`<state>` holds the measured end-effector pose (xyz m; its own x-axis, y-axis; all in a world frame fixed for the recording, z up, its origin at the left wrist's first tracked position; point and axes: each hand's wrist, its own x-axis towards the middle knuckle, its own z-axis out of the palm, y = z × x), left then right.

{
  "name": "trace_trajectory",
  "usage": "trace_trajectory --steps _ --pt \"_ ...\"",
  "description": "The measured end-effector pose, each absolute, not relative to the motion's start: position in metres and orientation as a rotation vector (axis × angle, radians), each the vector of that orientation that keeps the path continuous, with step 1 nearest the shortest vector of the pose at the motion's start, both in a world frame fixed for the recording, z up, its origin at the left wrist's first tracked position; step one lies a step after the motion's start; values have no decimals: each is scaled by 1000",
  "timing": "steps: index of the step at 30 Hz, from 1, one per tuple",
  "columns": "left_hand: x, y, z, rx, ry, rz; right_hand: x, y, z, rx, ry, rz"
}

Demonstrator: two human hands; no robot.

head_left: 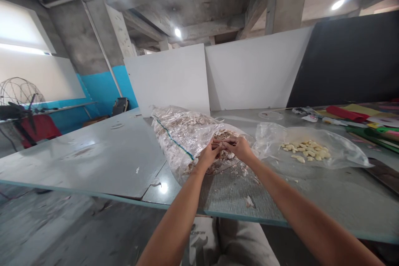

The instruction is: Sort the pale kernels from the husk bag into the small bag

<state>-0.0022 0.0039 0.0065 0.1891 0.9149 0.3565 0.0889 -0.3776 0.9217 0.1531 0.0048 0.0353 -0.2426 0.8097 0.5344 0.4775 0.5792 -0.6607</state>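
My left hand (212,153) and my right hand (238,146) meet at the mouth of a big clear plastic bag (174,133). Their fingers are closed and pinched together. Whatever sits between the fingertips is too small and covered to make out. Under and behind the fingers lies a heap of dry, papery garlic skins (229,134), whitish and brown. A blue-green cord (174,140) runs along the bag. Over to the right, pale peeled garlic cloves (307,149) lie on a clear plastic sheet or bag (343,153).
The grey table (118,162) has its front edge close to my legs. Skin scraps (249,202) are scattered near that edge. A dark flat object (385,174) lies at the right, with coloured sheets (352,113) behind. White panels (258,75) stand along the back.
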Motion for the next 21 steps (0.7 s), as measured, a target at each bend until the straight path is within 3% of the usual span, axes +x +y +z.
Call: trace_trajectory --steps 21 --pt "1 3 9 1574 921 1288 154 5 34 -946 -1880 388"
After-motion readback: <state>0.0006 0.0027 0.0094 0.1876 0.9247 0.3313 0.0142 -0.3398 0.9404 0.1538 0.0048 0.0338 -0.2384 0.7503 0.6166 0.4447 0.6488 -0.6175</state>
